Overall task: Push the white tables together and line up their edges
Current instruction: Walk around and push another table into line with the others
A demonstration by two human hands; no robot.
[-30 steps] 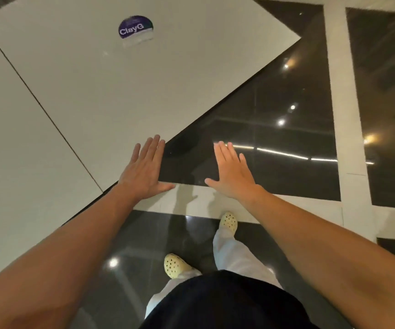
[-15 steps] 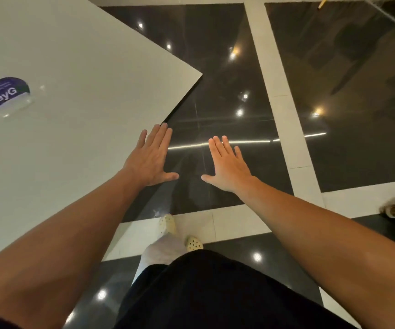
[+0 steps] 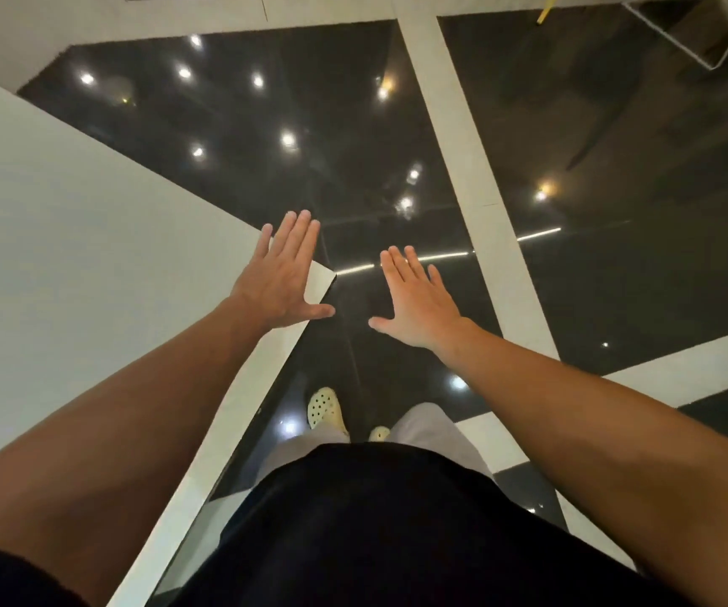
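One white table [image 3: 68, 256] fills the left side of the head view, its corner pointing toward the middle. My left hand [image 3: 283, 278] is flat, fingers apart, over that corner; I cannot tell if it touches the top. My right hand [image 3: 419, 300] is held flat and open over the dark floor, to the right of the table and apart from it. Neither hand holds anything. The seam to the second table is out of view.
Glossy black floor tiles [image 3: 309, 146] with white strips [image 3: 476, 177] and light reflections lie ahead. My feet in pale yellow clogs [image 3: 327, 407] stand right beside the table's edge. A metal frame [image 3: 681, 41] and a yellow stick show at the top right.
The view has swung right along the table: the purple sticker and the seam between the tables have left the frame. My left hand now sits at the table's corner. Both hands stay flat and open.
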